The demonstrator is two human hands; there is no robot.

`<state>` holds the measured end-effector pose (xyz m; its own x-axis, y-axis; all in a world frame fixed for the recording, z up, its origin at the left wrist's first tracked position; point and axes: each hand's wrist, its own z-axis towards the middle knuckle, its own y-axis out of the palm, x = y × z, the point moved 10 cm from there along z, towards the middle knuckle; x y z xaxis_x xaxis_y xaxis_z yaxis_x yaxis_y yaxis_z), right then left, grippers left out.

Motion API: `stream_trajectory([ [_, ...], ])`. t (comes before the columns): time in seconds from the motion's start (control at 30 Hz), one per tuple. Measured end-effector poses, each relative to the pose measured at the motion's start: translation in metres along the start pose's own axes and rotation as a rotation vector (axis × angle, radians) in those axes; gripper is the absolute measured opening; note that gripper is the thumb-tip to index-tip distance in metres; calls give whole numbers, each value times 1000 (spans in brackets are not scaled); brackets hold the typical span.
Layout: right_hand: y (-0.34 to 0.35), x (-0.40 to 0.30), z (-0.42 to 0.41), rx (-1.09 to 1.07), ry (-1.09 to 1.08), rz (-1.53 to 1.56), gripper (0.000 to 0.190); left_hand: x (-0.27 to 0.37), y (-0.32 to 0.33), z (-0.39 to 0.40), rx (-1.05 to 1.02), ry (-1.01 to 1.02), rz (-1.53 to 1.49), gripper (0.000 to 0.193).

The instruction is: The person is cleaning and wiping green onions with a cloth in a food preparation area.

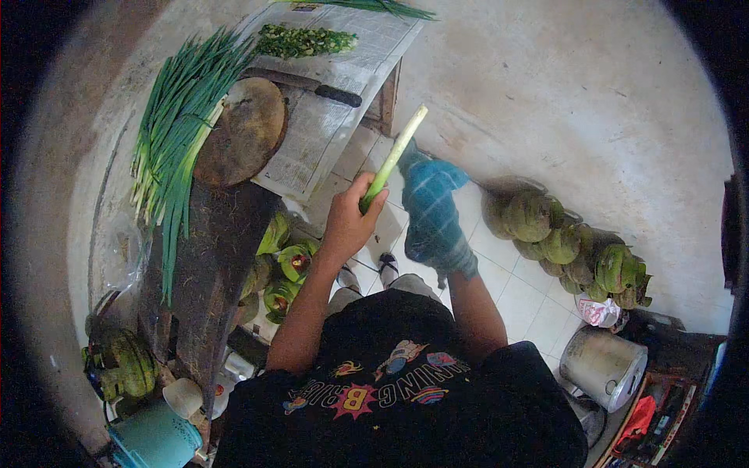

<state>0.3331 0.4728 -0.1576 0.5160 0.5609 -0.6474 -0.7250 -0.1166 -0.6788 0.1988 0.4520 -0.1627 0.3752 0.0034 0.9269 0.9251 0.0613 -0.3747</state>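
Observation:
My left hand point(351, 217) grips the green end of a pale, thick plant stalk point(393, 153), which points up and away from me. A blue checked cloth point(436, 205) covers my right hand, so its fingers are hidden; the cloth is blurred and lies close to the right of the stalk. To the left, long spring onions point(181, 117) lie beside and partly over a round wooden chopping board point(246, 131). Just beyond the board, a knife with a black handle point(338, 95) rests on newspaper point(310, 140). Chopped green pieces point(304, 41) are heaped at the paper's far part.
Green coconuts point(562, 240) line the wall at right, near a metal pot point(603, 368). More green husked fruit point(287, 269) sits beneath the dark wooden bench point(219, 234) at left. A turquoise bucket point(155, 436) stands at lower left. White floor tiles point(509, 292) lie below.

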Motion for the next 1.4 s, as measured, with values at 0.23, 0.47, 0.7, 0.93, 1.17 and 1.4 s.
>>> stream_trajectory([
  [0.23,-5,1,11,31,96,654,46,17,-10,-7,25,3,-13,21],
  [0.47,0,-23,-8,25,-349,-71,27,38,-12,-3,22,122,-66,20],
  [0.7,18,6,0,-224,12,-344,47,35,-17,-5,45,24,-134,17],
  [0.93,-45,-51,26,117,-125,476,10,50,-16,-3,42,114,-53,16],
  [1.17,-12,-4,-6,191,194,568,37,71,-7,-3,166,203,172,13],
  [1.4,-32,-45,-3,191,-60,174,44,78,-3,-9,147,140,246,21],
])
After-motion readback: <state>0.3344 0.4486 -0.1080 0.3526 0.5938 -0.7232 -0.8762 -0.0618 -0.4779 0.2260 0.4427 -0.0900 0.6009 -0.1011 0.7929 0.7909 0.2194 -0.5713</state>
